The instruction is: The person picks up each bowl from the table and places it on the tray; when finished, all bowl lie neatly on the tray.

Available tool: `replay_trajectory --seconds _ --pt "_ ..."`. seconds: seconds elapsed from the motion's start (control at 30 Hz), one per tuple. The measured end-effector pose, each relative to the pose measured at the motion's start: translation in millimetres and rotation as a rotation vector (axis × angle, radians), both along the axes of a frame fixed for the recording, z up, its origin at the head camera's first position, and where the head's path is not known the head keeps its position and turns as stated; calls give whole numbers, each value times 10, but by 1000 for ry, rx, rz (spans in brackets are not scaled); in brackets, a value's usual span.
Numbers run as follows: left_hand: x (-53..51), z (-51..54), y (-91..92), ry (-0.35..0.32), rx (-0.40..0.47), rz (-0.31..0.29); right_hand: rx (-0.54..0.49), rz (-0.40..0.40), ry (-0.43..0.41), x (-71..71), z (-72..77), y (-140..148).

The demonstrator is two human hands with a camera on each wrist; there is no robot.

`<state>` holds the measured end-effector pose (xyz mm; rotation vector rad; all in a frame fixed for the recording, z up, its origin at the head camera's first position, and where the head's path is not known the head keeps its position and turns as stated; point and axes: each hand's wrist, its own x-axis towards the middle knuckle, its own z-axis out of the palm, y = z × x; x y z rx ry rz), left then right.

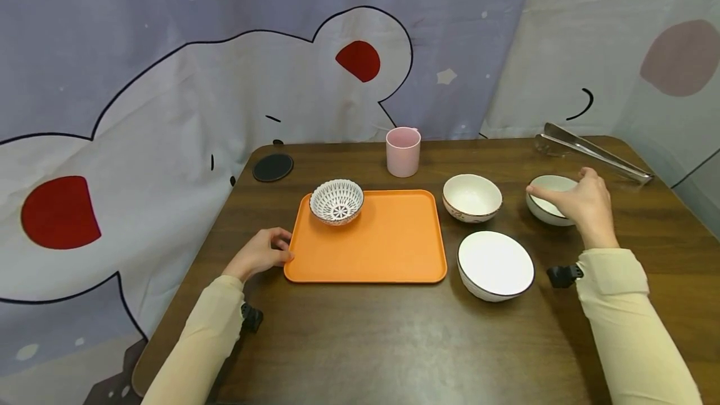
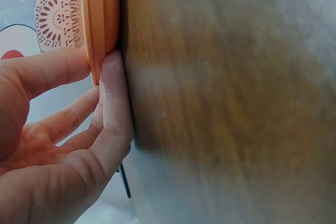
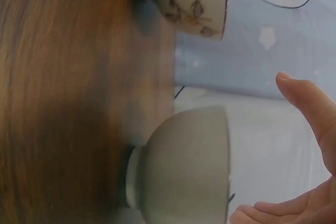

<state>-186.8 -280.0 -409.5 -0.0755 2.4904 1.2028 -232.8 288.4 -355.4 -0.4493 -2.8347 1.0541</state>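
here, left hand [image 1: 262, 254] is pinching orange tray [image 1: 377, 245]; right hand [image 1: 586, 208] is hovering wide over rightmost bowl [image 3: 186, 166], fingertip contact unclear.

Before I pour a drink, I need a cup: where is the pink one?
In the head view, the pink cup stands near the far edge of the table, just beyond the right half of the orange tray.
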Motion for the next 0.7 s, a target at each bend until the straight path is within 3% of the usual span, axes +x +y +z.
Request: replay_trajectory --seconds 0.7 --pt "7 -7 -1 8 18 8 52 17 -109 -49 -145 151"
